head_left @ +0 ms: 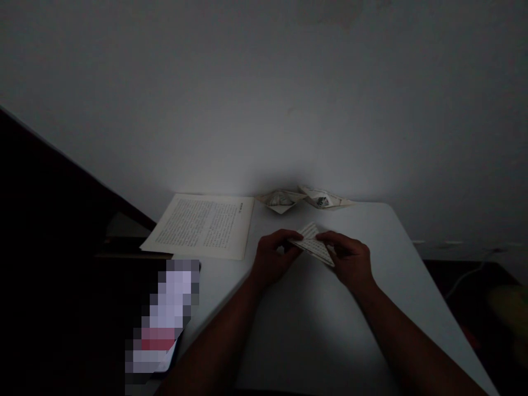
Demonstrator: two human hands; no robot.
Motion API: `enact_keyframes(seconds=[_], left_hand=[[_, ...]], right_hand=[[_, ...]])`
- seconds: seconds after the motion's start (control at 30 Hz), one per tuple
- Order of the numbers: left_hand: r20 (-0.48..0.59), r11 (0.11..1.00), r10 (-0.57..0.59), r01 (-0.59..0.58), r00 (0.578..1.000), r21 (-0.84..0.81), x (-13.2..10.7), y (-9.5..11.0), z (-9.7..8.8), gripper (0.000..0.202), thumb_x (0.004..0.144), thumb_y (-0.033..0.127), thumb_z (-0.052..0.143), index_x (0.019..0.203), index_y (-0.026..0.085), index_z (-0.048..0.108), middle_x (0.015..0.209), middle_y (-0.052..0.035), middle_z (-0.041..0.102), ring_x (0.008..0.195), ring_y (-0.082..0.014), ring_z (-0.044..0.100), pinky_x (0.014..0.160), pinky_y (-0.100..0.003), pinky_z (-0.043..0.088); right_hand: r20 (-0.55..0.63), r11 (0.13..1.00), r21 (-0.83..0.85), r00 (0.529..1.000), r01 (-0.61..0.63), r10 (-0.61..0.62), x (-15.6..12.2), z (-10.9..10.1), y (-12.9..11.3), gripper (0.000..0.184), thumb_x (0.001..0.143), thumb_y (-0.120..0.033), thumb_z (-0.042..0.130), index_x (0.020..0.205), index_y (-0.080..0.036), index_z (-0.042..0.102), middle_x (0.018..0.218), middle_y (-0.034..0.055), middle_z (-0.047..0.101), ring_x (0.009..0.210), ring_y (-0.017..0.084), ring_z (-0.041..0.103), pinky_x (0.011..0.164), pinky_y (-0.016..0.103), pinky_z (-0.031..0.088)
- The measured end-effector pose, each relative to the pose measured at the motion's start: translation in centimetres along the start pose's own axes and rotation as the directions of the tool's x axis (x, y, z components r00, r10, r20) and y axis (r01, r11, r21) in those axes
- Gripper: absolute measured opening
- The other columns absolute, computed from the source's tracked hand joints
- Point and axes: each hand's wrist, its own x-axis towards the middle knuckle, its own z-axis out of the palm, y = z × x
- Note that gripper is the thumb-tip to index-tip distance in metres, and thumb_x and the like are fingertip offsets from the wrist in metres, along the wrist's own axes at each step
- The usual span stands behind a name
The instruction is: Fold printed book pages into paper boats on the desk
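Observation:
Between both hands is a folded piece of printed paper, triangular in outline with a point at the top. My left hand pinches its left corner between thumb and fingers. On the other side, my right hand grips the right part, its fingertips near the middle fold. The paper is held above the table. Just beyond it, against the wall, stand two folded paper boats, a left one and a right one, their ends touching or overlapping.
Printed sheets lie flat at the table's back left, partly over the edge. A phone with a lit, blurred screen is at the left edge. The white table meets a grey wall. A pale cable runs at the right.

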Motion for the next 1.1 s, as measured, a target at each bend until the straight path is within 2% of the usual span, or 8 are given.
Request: enact_keyframes(seconds=[0.27,0.43,0.53,0.67,0.73,0.83,0.93,1.1], left_hand=[[-0.017,0.999,0.032,-0.031,0.999,0.018,0.1,-0.1,-0.1,0.017,0.072,0.023,0.069,0.087,0.017,0.071,0.070,-0.0015,0.068,0.058,-0.0099,0.057,0.059,-0.022,0.047],[-0.024,1.000,0.019,-0.019,1.000,-0.003,0.1,0.0,-0.1,0.013,0.071,0.023,0.070,0.082,0.017,0.072,0.067,-0.0013,0.068,0.059,-0.0107,0.057,0.058,-0.022,0.046],[-0.007,0.999,0.008,-0.008,1.000,0.033,0.2,0.1,-0.2,0.013,0.073,0.023,0.068,0.084,0.018,0.072,0.068,-0.0013,0.068,0.059,-0.0115,0.057,0.059,-0.024,0.046],[0.100,0.971,0.094,-0.114,0.990,0.212,0.3,-0.2,-0.6,0.019,0.074,0.018,0.063,0.092,0.020,0.070,0.083,-0.0041,0.068,0.076,-0.0156,0.058,0.074,-0.030,0.046],[0.170,0.905,0.110,-0.169,0.979,0.390,0.3,-0.4,-0.9,0.022,0.072,0.017,0.065,0.092,0.023,0.071,0.089,-0.0048,0.064,0.087,-0.0187,0.056,0.083,-0.035,0.042],[0.250,0.784,0.059,-0.200,0.966,0.588,0.4,-0.8,-1.2,0.025,0.071,0.017,0.065,0.091,0.029,0.072,0.094,-0.0045,0.059,0.093,-0.0210,0.051,0.085,-0.037,0.038],[0.325,0.738,0.013,-0.228,0.946,0.635,0.3,-0.7,-1.4,0.030,0.071,0.013,0.061,0.095,0.028,0.071,0.099,-0.0044,0.058,0.097,-0.0216,0.049,0.086,-0.037,0.037],[0.364,0.724,-0.002,-0.250,0.932,0.643,0.2,-0.3,-1.3,0.023,0.075,0.021,0.061,0.096,0.025,0.069,0.099,-0.0045,0.060,0.097,-0.0219,0.049,0.087,-0.037,0.036]], right_hand=[[0.014,0.996,0.094,1.000,-0.002,0.000,0.0,-0.1,0.2,0.021,0.073,-0.016,0.062,0.090,-0.025,0.070,0.087,0.0030,0.068,0.078,0.018,0.065,0.070,0.031,0.052],[0.007,0.999,0.041,1.000,-0.016,0.016,-0.1,0.0,0.2,0.019,0.071,-0.024,0.070,0.091,-0.026,0.070,0.082,0.0014,0.068,0.070,0.017,0.064,0.064,0.030,0.053],[0.017,1.000,-0.003,1.000,-0.004,0.004,0.2,-0.1,0.1,0.017,0.074,-0.029,0.068,0.090,-0.026,0.070,0.081,0.0017,0.068,0.070,0.017,0.064,0.065,0.030,0.053],[0.142,0.988,-0.108,0.985,0.113,-0.097,1.0,-0.8,0.0,0.017,0.081,-0.025,0.059,0.093,-0.025,0.070,0.085,0.0045,0.068,0.079,0.019,0.063,0.070,0.034,0.052],[0.225,0.960,-0.210,0.965,0.186,-0.138,1.4,-1.3,0.1,0.019,0.081,-0.022,0.056,0.094,-0.025,0.070,0.086,0.0055,0.068,0.082,0.020,0.062,0.074,0.037,0.050],[0.374,0.902,-0.321,0.914,0.289,-0.159,1.7,-1.9,0.5,0.022,0.081,-0.019,0.053,0.091,-0.027,0.072,0.088,0.0056,0.068,0.085,0.022,0.061,0.079,0.041,0.047],[0.436,0.881,-0.330,0.882,0.340,-0.177,1.7,-2.1,0.9,0.025,0.083,-0.017,0.050,0.092,-0.027,0.072,0.097,0.0056,0.068,0.092,0.022,0.061,0.082,0.041,0.045],[0.417,0.872,-0.368,0.896,0.322,-0.155,1.5,-1.7,1.3,0.023,0.081,-0.035,0.062,0.101,-0.027,0.068,0.105,0.0048,0.069,0.099,0.024,0.060,0.087,0.044,0.044]])
